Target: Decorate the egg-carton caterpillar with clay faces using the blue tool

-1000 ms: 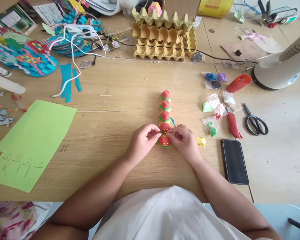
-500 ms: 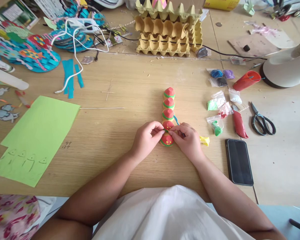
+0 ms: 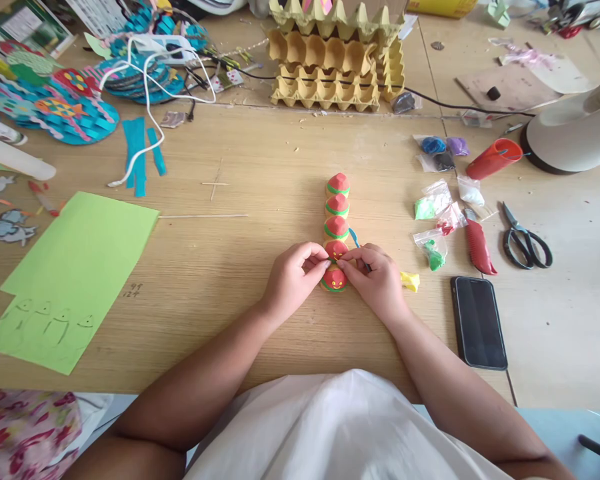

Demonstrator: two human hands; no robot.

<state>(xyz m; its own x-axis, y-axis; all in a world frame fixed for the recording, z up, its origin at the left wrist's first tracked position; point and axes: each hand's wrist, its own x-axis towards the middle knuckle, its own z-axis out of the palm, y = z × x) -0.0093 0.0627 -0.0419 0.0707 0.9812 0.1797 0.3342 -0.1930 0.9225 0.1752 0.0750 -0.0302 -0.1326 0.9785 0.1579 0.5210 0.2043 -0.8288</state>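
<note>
Head view: the red-green row [image 3: 337, 227] runs between left hand [image 3: 295, 275] and right hand [image 3: 377, 277], both pinching it.

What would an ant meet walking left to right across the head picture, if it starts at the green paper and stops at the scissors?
Green paper → left hand → red-topped row → right hand → yellow lump → phone → scissors.

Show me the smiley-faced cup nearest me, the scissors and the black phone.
Nearest smiley-faced cup [image 3: 335, 279]: head view, on its red top.
Scissors [image 3: 521, 233]: head view, where blades meet handles.
Black phone [image 3: 479, 323]: head view, middle of its screen.
</note>
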